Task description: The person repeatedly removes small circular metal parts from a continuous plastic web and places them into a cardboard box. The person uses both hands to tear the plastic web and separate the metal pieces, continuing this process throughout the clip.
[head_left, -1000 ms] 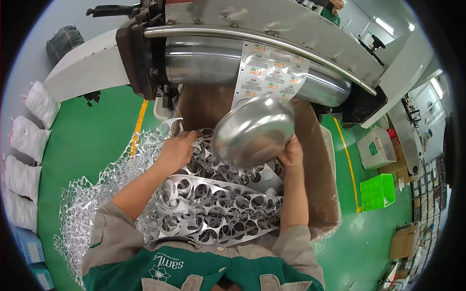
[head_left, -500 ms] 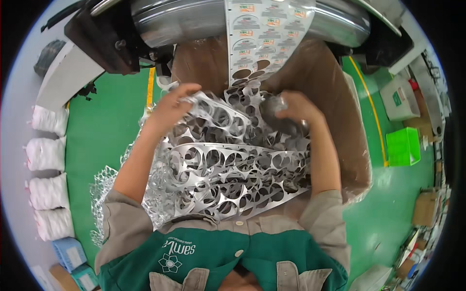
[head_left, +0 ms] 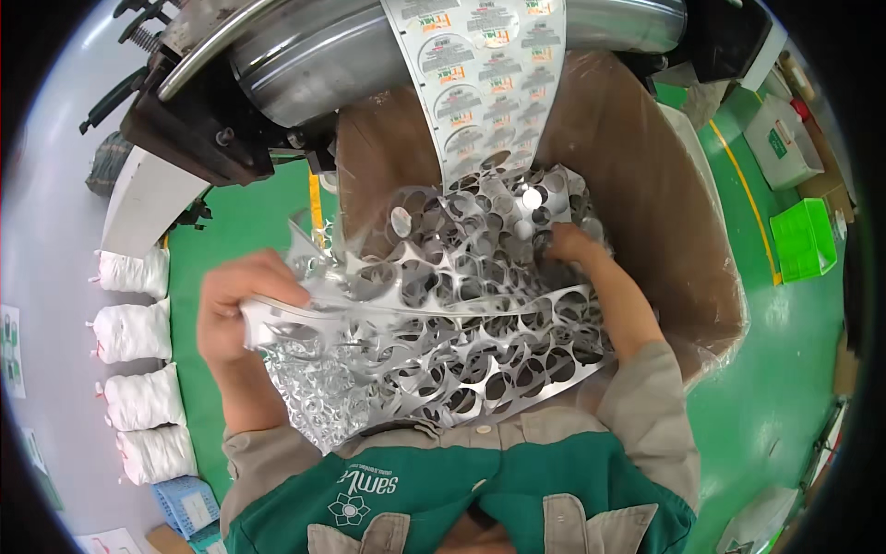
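Observation:
My left hand (head_left: 238,300) is closed round the end of a punched foil strip (head_left: 281,325), a silvery band full of round holes. It holds this end out to the left, level with the pile's edge. My right hand (head_left: 581,246) is down in the tangled foil scrap (head_left: 498,374), its fingers curled and partly hidden; what they grip cannot be made out. Just beyond it, a printed foil web (head_left: 498,78) hangs from a metal roller (head_left: 314,69), and its lower end meets the scrap. A few bright round pieces show among the holes.
A large brown carton (head_left: 669,208) with a clear plastic liner stands behind and right of the scrap. Black machine brackets (head_left: 194,129) flank the roller. White bundles (head_left: 143,397) line the left wall. A green crate (head_left: 803,240) sits on the floor at right.
My left hand has moved left and nearer, drawing the strip's end outward. My right hand has gone down into the scrap. The view has shifted and tilted slightly.

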A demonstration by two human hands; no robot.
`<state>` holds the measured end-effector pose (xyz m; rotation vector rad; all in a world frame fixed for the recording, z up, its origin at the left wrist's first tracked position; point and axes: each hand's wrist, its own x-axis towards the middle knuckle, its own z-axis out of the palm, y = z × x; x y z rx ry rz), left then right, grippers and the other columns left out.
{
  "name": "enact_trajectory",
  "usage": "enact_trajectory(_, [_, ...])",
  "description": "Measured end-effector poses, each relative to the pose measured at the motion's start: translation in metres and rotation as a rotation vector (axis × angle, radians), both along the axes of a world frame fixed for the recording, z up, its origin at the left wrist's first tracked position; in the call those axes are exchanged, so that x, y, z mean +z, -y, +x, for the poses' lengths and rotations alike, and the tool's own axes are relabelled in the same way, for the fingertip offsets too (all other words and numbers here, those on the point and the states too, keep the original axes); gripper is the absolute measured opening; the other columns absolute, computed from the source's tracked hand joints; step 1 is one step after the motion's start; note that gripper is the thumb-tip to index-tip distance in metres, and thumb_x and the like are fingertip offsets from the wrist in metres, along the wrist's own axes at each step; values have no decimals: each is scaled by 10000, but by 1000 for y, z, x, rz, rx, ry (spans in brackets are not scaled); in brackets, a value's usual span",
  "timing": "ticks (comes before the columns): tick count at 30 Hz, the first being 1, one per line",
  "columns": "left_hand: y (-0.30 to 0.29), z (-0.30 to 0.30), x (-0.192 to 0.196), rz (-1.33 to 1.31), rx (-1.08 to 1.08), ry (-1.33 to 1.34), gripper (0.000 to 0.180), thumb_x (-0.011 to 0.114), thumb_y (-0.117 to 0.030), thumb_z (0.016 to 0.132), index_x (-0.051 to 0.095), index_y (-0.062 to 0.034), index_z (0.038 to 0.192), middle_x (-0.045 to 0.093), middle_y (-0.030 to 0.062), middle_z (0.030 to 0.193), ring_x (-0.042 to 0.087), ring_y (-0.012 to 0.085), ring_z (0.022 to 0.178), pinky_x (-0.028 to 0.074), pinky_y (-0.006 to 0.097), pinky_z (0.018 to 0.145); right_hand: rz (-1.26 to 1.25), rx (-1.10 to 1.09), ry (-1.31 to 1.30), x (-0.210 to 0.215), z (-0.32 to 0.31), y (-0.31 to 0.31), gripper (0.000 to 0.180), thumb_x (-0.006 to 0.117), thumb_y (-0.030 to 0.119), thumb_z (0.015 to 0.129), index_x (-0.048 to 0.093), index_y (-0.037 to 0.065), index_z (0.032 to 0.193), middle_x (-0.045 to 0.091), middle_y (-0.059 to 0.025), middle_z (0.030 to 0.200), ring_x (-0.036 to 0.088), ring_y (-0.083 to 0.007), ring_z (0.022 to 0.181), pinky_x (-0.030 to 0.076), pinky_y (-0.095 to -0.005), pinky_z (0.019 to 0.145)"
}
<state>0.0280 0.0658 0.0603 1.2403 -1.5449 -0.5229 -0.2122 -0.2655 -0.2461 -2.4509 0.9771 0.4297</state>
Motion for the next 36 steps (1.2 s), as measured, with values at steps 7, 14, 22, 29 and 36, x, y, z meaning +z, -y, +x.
enact_trajectory(7, [18, -24, 16, 254, -553, -95, 347, 512, -104, 644, 674, 54, 906, 614, 150, 757, 577, 218, 582, 437, 273, 539, 371, 318, 545, 201, 14, -3, 416, 695, 226, 681, 581, 2, 1012, 620, -129, 898, 587, -220, 872, 456, -334, 762])
enact_trajectory(14, [21, -53, 38, 142, -1070, 66, 236, 547, 54, 734, 667, 2, 931, 570, 102, 746, 549, 177, 558, 430, 282, 475, 1615, -59, 1261, 160, 22, -17, 375, 581, 263, 852, 512, 56, 1157, 597, -53, 1055, 569, -140, 971, 475, -323, 826])
enact_trajectory(22, [-7, -22, 30, 36, -691, 200, 203, 550, -132, 845, 675, 20, 894, 483, 55, 723, 455, 140, 494, 390, 254, 450, 229, 170, 395, 71, 22, -6, 559, 704, 325, 690, 524, 8, 1114, 601, -180, 950, 563, -315, 882, 424, -370, 788])
enact_trajectory(29, [8, -63, 47, 54, -791, 334, 164, 585, -143, 843, 697, -23, 847, 536, 20, 698, 465, 83, 503, 416, 206, 532, 784, 127, 947, 223, 24, -29, 503, 672, 201, 741, 493, -14, 1159, 611, -90, 1000, 589, -188, 901, 464, -299, 809])
enact_trajectory(36, [7, -71, 63, -101, -820, 172, 108, 592, -36, 775, 680, -13, 834, 503, 29, 718, 434, 92, 496, 346, 211, 486, 743, -30, 568, 142, 52, -47, 519, 637, 385, 795, 508, 31, 1152, 594, -102, 1065, 574, -191, 984, 457, -360, 800])
